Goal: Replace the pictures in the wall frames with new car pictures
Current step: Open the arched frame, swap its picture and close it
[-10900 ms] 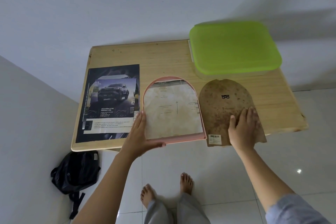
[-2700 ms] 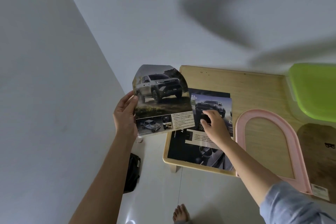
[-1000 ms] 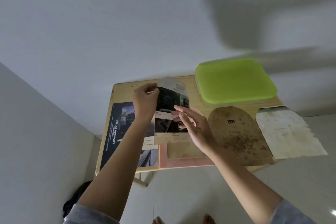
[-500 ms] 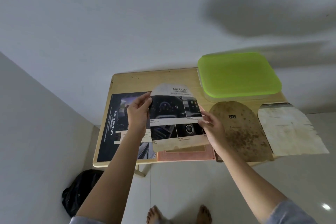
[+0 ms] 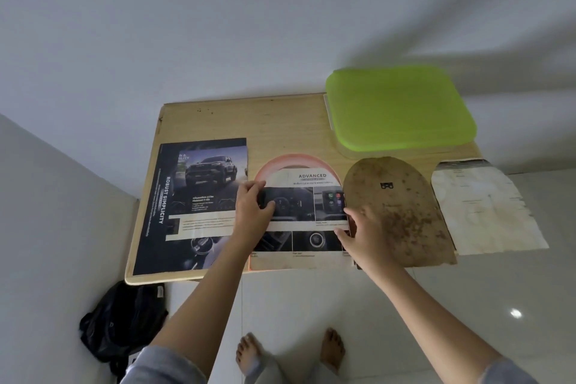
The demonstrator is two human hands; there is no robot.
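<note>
1. Left arm comes up from the lower left, forearm bare, grey sleeve bunched near the elbow.
2. Left grip sits knuckles-up with fingers curled and the thumb stretched rightward, holding the left edge of the car picture.
3. Right arm angles in from the lower right, forearm bare too.
4. Right grip is tipped on its side with the thumb pointing left and fingers curled at the sheet's right edge, holding it.
5. The two grips are roughly level, one at each side edge of the sheet.
6. Down below, two bare feet stand side by side, toes forward.
</note>
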